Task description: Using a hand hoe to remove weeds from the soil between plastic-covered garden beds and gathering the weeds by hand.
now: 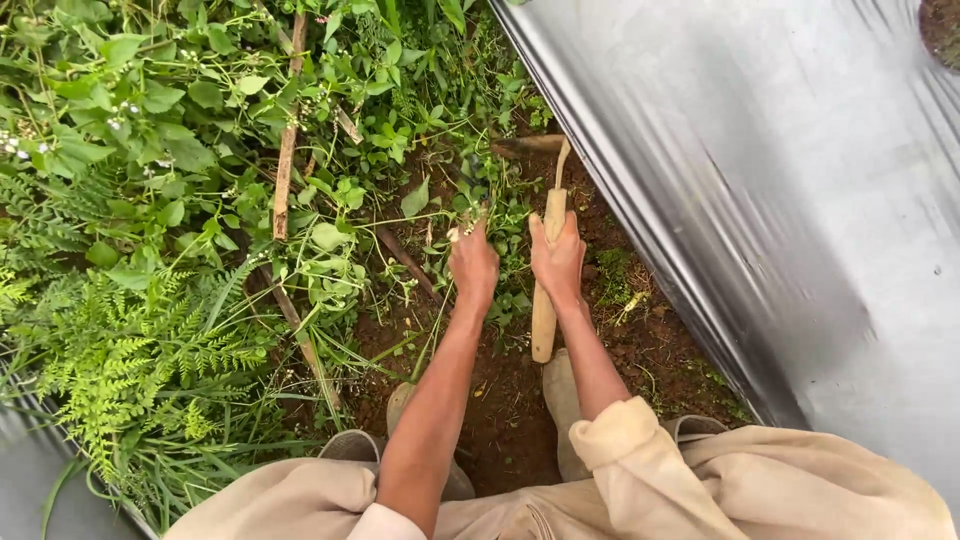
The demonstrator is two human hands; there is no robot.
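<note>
My right hand [558, 258] is clamped on the pale wooden-handled hand hoe [545, 290]; my left hand [472, 262] pinches green leafy weeds [480, 200]. Best, I judge: blade shallow in the reddish-brown soil [510, 400], clear of the fingers.

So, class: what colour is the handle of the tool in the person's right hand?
Pale, light-brown wood: the handle in the right hand, head view.

I see handle [545, 290] pale tan wood | soil [520, 400] reddish brown | weeds [150, 150] bright green, tiny white flowers | sheet [800, 200] glossy silver-grey | trousers [750, 490] beige | stakes [285, 170] weathered brown
</note>
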